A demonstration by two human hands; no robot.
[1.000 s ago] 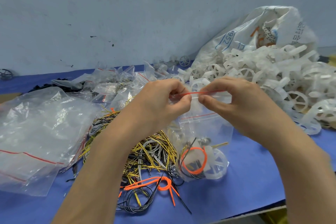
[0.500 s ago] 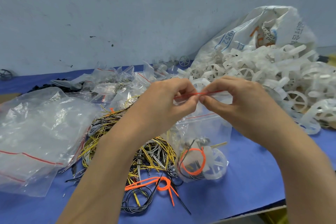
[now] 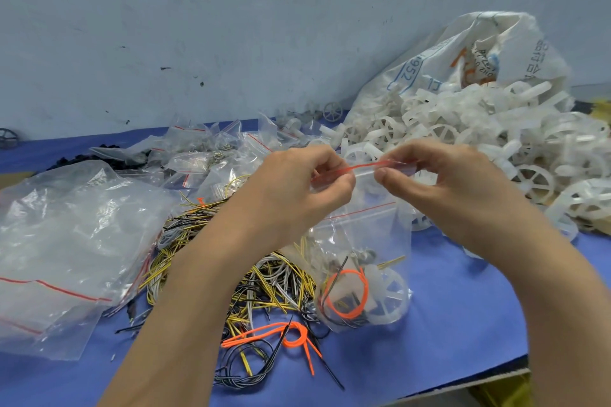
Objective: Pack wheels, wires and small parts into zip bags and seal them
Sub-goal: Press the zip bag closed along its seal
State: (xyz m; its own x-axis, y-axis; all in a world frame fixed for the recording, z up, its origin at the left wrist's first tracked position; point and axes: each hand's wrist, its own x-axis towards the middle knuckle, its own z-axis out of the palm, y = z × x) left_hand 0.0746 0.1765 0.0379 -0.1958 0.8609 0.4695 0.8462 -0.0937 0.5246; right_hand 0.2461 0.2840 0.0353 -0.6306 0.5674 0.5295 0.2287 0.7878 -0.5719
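A small clear zip bag [image 3: 367, 241] hangs upright above the blue table, holding a white wheel, an orange wire loop and small dark parts at its bottom. My left hand [image 3: 297, 188] pinches the bag's red zip strip at its left end. My right hand [image 3: 439, 185] pinches the same strip just to the right, thumb and fingers closed on it. A tangle of yellow, grey and black wires [image 3: 251, 277] lies under my left forearm, with a loose orange wire [image 3: 284, 337] in front.
A heap of white plastic wheels [image 3: 496, 149] spills from a woven sack [image 3: 463, 59] at the right. Large clear bags [image 3: 66, 241] lie at the left, small filled zip bags [image 3: 211, 158] behind. The table's front edge [image 3: 479, 383] runs at lower right.
Both hands stay on the zip strip; my left hand's pinch has shifted slightly along it toward the right hand. The bag hangs in about the same place.
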